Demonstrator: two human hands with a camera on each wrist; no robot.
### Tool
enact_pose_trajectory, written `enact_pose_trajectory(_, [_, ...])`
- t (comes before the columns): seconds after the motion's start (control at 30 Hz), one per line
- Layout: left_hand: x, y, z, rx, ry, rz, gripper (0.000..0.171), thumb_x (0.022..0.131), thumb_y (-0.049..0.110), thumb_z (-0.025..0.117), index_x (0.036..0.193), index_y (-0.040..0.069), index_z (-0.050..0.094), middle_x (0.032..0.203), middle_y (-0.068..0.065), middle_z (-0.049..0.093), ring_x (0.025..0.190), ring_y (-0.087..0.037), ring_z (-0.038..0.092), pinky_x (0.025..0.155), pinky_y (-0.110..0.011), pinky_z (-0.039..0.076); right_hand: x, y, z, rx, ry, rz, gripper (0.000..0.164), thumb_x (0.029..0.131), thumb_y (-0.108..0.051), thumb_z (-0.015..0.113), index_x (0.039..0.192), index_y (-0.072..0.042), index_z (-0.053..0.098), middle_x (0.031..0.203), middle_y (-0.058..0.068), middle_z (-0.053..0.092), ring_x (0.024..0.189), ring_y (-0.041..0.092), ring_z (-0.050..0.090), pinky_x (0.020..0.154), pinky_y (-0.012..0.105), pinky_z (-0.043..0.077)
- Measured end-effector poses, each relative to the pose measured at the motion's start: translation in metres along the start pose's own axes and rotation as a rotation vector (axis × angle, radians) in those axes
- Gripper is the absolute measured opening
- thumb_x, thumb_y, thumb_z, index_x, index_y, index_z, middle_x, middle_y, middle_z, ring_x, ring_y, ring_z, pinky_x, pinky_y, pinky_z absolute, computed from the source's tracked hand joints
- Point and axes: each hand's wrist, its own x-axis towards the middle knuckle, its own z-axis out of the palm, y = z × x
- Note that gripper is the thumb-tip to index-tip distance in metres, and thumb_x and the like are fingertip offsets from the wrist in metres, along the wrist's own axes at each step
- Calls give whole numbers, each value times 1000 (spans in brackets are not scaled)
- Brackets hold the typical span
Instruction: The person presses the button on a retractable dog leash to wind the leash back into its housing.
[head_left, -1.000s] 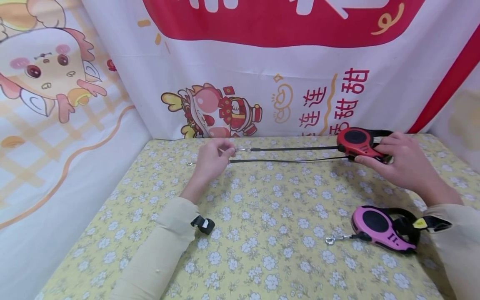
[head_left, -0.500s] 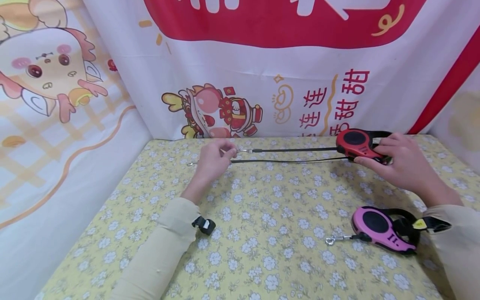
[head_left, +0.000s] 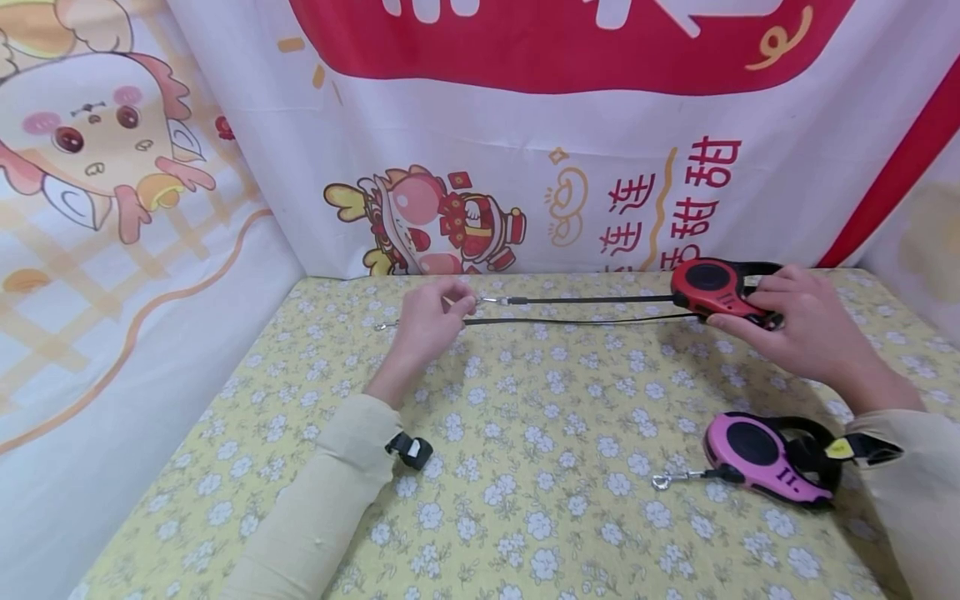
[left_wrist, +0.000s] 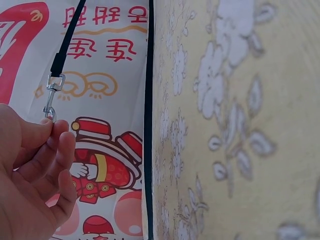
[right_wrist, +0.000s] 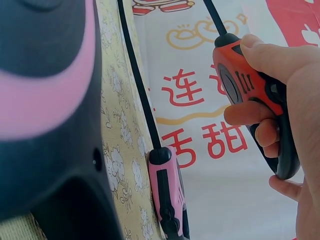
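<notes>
Pinching the metal snap hook (left_wrist: 51,96), a detail clear only in the left wrist view, the left grip (head_left: 431,318) holds one end of the red retractable leash (head_left: 707,283); the right grip (head_left: 806,327) clasps its case over the far right of the worktop (head_left: 517,467). The right wrist view reveals a pink leash case (right_wrist: 167,187) just below the red; the head view shows little beyond its strap (head_left: 525,321). Another pink leash (head_left: 765,454) lies nearer, at right.

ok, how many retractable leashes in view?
3: red leash in the right hand; near pink leash on the table by the right sleeve; far pink leash in the right wrist view, mostly hidden by the red one in the head view.
</notes>
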Motion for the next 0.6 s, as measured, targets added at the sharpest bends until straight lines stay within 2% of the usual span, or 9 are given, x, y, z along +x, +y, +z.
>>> enact_pose_trajectory(0.33, [-1, 2, 1, 17, -17, -17, 9, 107, 22, 64, 110, 19, 72, 107, 0, 72, 89, -22, 65, 75, -35, 54, 1, -2, 1, -9, -8, -4, 60, 79, -44, 90, 103, 10, 79, 100, 29, 75, 94, 36, 54, 80, 55, 43])
enact_pose_trajectory(0.6, [-2, 3, 2, 19, -13, -7, 8, 107, 21, 64, 109, 18, 72, 107, 0, 72, 88, -21, 65, 75, -35, 55, 1, -2, 2, 15, 6, -11, 54, 80, -42, 90, 99, 8, 80, 95, 25, 75, 92, 33, 52, 78, 52, 40])
